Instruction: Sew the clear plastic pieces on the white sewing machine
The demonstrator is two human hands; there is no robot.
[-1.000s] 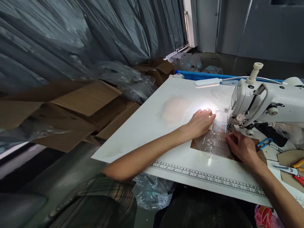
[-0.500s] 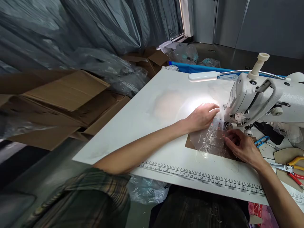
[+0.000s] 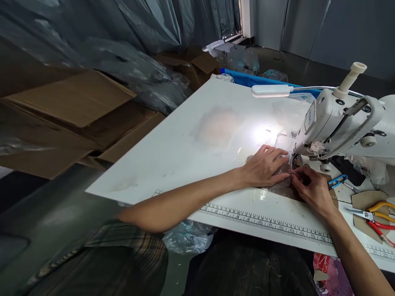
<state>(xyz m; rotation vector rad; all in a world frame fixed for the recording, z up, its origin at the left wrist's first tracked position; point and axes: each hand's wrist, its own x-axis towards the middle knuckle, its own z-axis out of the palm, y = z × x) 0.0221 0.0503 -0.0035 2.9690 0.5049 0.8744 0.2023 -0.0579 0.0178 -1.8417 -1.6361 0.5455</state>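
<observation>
My left hand [image 3: 266, 166] lies flat with its fingers spread on a clear plastic sheet [image 3: 283, 179], left of the sewing machine's needle area. At the sheet's right edge, my right hand [image 3: 310, 187] pinches the plastic between thumb and fingers, just below the needle area. The white sewing machine [image 3: 324, 119] stands to the right of both hands. Under the plastic a brown patch [image 3: 293, 193] shows on the white table [image 3: 185, 144]. A lamp [image 3: 271, 91] lights the spot behind my left hand.
Blue snips [image 3: 338, 181], scissors with yellow handles [image 3: 359, 212] and a red-handled tool [image 3: 381, 232] lie at the right. A printed ruler [image 3: 262, 222] runs along the table's front edge. Open cardboard boxes [image 3: 70, 98] and plastic bags [image 3: 148, 78] stand at the left.
My left hand has moved down over the plastic, covering more of it, and its fingers are more spread. The plastic has shifted under it. The view has turned slightly.
</observation>
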